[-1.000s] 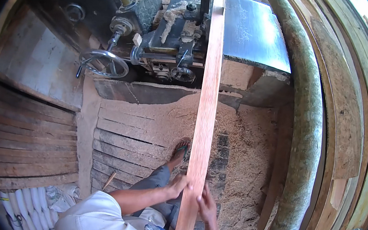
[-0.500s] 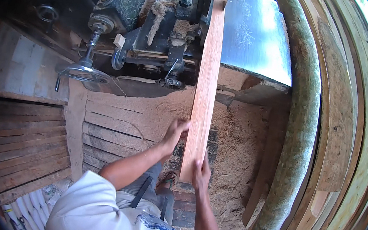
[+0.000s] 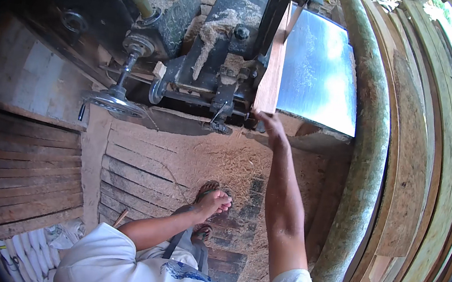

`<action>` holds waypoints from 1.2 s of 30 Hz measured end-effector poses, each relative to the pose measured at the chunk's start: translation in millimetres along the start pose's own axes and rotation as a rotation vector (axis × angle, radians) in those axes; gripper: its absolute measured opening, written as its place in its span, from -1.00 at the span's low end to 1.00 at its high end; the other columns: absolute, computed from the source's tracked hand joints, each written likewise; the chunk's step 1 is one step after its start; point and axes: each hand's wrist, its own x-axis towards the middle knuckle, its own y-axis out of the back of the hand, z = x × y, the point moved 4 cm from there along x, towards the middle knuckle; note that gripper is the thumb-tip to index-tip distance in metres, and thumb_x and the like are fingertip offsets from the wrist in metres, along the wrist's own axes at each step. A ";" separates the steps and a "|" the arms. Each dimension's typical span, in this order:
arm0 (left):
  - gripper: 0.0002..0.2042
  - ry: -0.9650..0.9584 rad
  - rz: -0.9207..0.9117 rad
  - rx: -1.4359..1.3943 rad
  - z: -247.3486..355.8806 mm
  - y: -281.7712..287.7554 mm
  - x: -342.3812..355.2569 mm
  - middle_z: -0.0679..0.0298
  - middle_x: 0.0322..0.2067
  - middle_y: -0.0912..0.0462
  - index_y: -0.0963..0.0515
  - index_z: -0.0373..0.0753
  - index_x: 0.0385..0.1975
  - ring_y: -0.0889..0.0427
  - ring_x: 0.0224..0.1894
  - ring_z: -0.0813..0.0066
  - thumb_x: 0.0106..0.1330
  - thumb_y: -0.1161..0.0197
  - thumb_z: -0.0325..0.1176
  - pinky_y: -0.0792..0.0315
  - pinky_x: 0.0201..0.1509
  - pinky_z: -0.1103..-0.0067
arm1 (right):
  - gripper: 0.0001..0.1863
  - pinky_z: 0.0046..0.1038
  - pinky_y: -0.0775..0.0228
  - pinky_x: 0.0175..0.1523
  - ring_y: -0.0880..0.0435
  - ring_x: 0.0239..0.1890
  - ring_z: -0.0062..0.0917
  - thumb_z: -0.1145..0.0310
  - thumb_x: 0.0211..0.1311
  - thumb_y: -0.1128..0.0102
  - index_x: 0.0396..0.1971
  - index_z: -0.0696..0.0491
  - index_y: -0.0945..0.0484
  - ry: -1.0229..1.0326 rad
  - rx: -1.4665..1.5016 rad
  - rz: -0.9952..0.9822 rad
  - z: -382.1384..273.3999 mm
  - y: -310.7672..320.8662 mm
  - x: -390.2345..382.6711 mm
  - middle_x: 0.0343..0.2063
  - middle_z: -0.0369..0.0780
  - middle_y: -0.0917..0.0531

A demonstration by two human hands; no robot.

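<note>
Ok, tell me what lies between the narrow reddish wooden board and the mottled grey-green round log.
A flat, shiny, silvery metal machine table lies between the board and the log, in the head view.

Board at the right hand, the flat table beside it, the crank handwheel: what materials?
Board: wood, seemingly unpainted; pinkish-brown with faint lengthwise grain. Species unclear.
Flat table: metal, probably steel, smooth bare finish; bluish-grey sheen with bright glare patches.
Handwheel: likely metal, polished or plated; shiny highlights along the rim. Can't tell which finish.
</note>
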 end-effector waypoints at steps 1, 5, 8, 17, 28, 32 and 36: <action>-0.73 -0.015 -0.005 0.016 5.3 -0.6 6.2 0.30 -0.35 -0.59 -0.43 -0.21 -0.23 -0.55 -0.35 0.60 0.27 -0.21 -0.15 -0.44 -0.25 0.65 | 0.26 -0.13 0.06 0.40 -0.04 0.39 -0.13 -0.13 -0.18 -0.48 0.33 0.31 0.09 -0.054 -0.160 0.107 16.3 -4.1 -12.7 0.33 0.12 -0.10; -0.75 -0.073 -0.003 0.251 -8.5 8.9 16.1 0.37 -0.49 -0.57 -0.47 -0.21 -0.39 -0.49 -0.49 0.66 0.24 -0.23 -0.14 -0.37 -0.41 0.67 | -0.19 -0.25 -0.32 0.14 -0.51 0.09 -0.19 -0.13 0.00 -0.31 0.06 0.28 -0.43 -0.218 -0.531 -0.027 129.6 -36.2 -95.9 -0.02 0.10 -0.56; -0.70 -0.025 0.026 0.551 -43.2 34.0 7.8 0.38 -0.65 -0.55 -0.52 -0.19 -0.62 -0.47 -0.61 0.64 0.20 -0.24 -0.11 -0.32 -0.51 0.63 | -0.23 -0.31 -0.30 0.13 -0.50 0.07 -0.34 -0.23 0.10 -0.16 0.02 0.21 -0.51 -0.594 -0.264 -0.102 264.1 -70.1 -202.9 0.02 0.02 -0.55; -0.46 0.253 -0.036 1.575 -126.2 88.4 -30.7 0.03 -0.24 -0.66 -0.64 -0.28 -0.24 -0.63 -0.12 0.16 0.03 -0.26 0.12 -0.45 -0.04 0.35 | -0.22 -0.22 -0.45 -0.19 -0.62 -0.23 -0.25 -0.20 0.01 -0.29 -0.01 0.23 -0.53 -0.699 -0.055 0.352 475.8 -72.8 -562.2 -0.24 -0.08 -0.67; -0.06 0.086 -0.242 1.726 -218.0 -82.6 -78.7 -0.11 0.17 -0.39 -0.29 -0.42 0.19 -0.36 0.24 0.04 -0.06 -0.29 0.25 -0.24 0.29 0.37 | -0.44 -0.39 -0.41 -0.47 -0.59 -0.40 -0.42 0.02 0.06 -0.37 -0.19 0.25 -0.58 -0.751 0.773 0.962 551.9 -109.4 -706.9 -0.33 -0.16 -0.63; -0.07 0.086 -0.499 1.728 -234.7 -162.2 -80.8 -0.10 0.21 -0.34 -0.24 -0.42 0.24 -0.32 0.27 0.06 0.00 -0.26 0.22 -0.19 0.32 0.40 | -0.57 -0.35 -0.41 -0.37 -0.57 -0.41 -0.41 0.02 0.13 -0.29 -0.29 0.14 -0.59 -0.709 0.688 0.921 555.7 -77.3 -727.3 -0.42 -0.23 -0.61; -0.33 0.062 -0.647 1.777 -252.7 -223.0 -68.5 -0.03 0.02 -0.56 -0.57 -0.34 -0.05 -0.52 0.09 0.12 0.07 -0.22 0.19 -0.35 0.16 0.42 | -0.52 -0.29 -0.47 -0.19 -0.61 -0.26 -0.37 0.04 0.19 -0.24 -0.13 0.18 -0.54 -0.621 0.833 1.053 563.8 -25.7 -757.8 -0.24 -0.17 -0.62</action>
